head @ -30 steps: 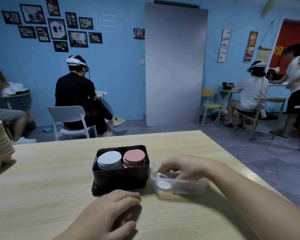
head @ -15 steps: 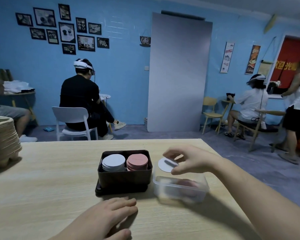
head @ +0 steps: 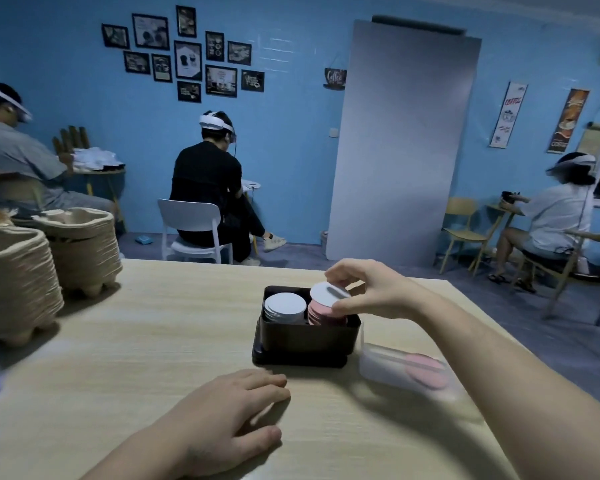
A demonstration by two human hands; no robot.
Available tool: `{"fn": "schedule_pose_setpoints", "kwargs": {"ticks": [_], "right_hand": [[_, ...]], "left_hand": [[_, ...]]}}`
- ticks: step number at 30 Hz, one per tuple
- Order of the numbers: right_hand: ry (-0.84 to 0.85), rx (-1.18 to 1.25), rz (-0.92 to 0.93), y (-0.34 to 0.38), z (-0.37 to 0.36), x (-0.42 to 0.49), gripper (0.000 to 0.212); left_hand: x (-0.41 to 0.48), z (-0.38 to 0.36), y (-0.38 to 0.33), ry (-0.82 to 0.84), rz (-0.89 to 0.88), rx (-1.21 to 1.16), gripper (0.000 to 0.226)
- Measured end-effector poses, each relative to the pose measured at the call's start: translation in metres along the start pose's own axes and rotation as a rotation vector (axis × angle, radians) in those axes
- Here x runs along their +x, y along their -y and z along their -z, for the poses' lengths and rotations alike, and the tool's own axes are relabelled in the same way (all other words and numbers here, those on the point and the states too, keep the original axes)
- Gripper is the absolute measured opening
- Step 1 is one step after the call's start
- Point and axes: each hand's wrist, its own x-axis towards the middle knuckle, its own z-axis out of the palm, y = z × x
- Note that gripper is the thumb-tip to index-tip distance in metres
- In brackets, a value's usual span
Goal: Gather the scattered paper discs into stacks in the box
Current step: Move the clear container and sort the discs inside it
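Observation:
A black box (head: 305, 336) stands on the wooden table (head: 136, 358) and holds a stack of white discs (head: 284, 306) on the left and a stack of pink discs (head: 321, 315) on the right. My right hand (head: 371, 289) pinches a single white disc (head: 326, 295) just above the pink stack. A clear plastic tub (head: 402, 370) to the right of the box holds a pink disc (head: 425, 370). My left hand (head: 222, 417) rests flat on the table in front of the box, holding nothing.
Two stacks of pulp egg trays (head: 42, 268) stand at the table's left end. The table's far edge is just behind the box and its right edge runs past the tub. Several seated people and chairs are in the room behind.
My right hand lifted a white disc out of the clear tub and carried it left over the black box. The camera view swung to the left.

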Motion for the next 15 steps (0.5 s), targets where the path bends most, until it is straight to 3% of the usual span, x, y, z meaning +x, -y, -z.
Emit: {"fn": "schedule_pose_setpoints", "kwargs": {"ticks": [9, 15], "right_hand": [[0.008, -0.109, -0.016, 0.022, -0.037, 0.029, 0.063], [0.003, -0.124, -0.037, 0.028, -0.056, 0.045, 0.058]], "left_hand": [[-0.029, 0.001, 0.019, -0.083, 0.07, -0.046, 0.058], [-0.03, -0.002, 0.018, -0.11, 0.083, -0.073, 0.057]]}}
